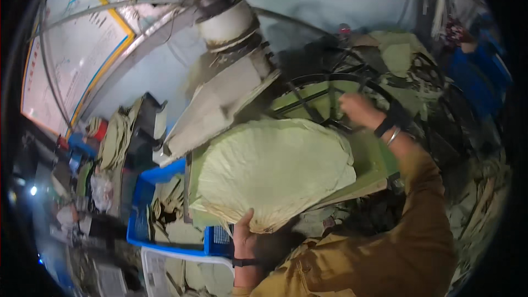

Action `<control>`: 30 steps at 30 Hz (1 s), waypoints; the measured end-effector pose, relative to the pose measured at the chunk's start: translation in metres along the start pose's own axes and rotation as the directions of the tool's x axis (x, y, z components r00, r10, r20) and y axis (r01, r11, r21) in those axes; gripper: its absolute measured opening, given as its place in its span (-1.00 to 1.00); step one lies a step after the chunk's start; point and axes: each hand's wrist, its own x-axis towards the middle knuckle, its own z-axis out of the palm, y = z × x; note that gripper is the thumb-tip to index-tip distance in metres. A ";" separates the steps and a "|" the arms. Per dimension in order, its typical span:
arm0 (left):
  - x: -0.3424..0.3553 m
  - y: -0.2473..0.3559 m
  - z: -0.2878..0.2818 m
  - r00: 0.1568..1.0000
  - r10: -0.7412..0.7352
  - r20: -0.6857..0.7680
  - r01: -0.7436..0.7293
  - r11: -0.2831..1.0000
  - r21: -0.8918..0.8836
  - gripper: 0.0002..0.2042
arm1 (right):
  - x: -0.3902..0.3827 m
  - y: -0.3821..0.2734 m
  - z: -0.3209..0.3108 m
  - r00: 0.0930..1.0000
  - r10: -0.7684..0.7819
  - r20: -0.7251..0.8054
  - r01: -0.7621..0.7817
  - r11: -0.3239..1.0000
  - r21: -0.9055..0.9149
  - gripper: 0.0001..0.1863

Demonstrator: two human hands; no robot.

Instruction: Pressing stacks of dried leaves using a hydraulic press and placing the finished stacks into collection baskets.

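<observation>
A pale, wrinkled sheet of material (275, 168) with an uneven, rounded outline lies over a green board (374, 159) beneath a large machine's head. My left hand (245, 236) grips the sheet's lower edge, thumb on top. Beyond the sheet, my right hand (357, 110) has curled fingers on a black metal frame (312, 109) with several bars, which rests over the board's far part.
The machine's pale arm (220, 104) rises at upper middle. A blue crate (140, 203) and white bin (157, 269) with offcuts sit lower left. A cluttered shelf (124, 154) stands left, scraps (401, 60) and blue bins (478, 77) upper right.
</observation>
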 end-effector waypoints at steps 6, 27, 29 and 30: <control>-0.035 0.011 0.064 0.976 -0.010 -0.220 0.005 1.000 -0.022 -0.51 | 0.066 0.012 0.001 0.920 0.267 0.287 -0.250 0.964 -0.095 -0.62; 0.011 -0.008 0.098 0.971 -0.239 -0.014 0.239 0.971 0.019 -0.64 | 0.021 -0.109 -0.055 0.953 0.025 0.302 -0.224 0.730 0.645 -0.54; 0.015 -0.006 0.090 0.968 -0.248 0.029 0.248 0.969 0.012 -0.67 | 0.032 -0.141 -0.045 0.950 -0.032 0.311 -0.185 0.743 0.643 -0.54; 0.015 -0.007 0.087 0.965 -0.253 0.069 0.254 0.967 0.002 -0.69 | 0.038 -0.151 -0.040 0.946 -0.045 0.321 -0.177 0.757 0.629 -0.53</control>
